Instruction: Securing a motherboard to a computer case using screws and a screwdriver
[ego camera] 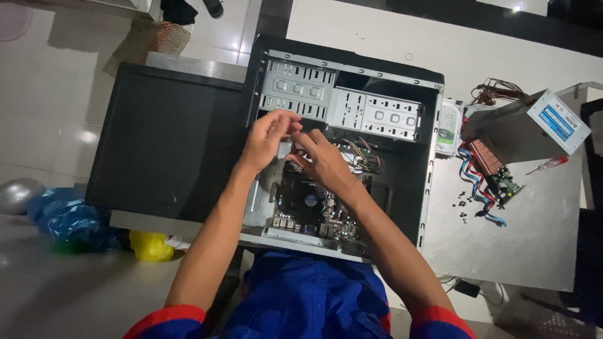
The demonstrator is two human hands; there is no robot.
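Both hands meet over the open computer case (352, 81), above the motherboard (311, 204). The left hand (269, 135) has its fingers curled together at about 11 o'clock of the board; what it pinches I cannot tell. The right hand (323, 160) reaches in beside it, fingers bent toward the wire bundle (364, 157) at 1 o'clock. Steady, small pulls suit such tight wiring. One case, one removed side panel (163, 141) at 9 o'clock, one power supply (534, 129) and one screwdriver (548, 165) at 3 o'clock.

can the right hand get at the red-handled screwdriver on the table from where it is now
Probably yes: the right hand is inside the open computer case, and the screwdriver lies uncovered on the table beyond its wall.
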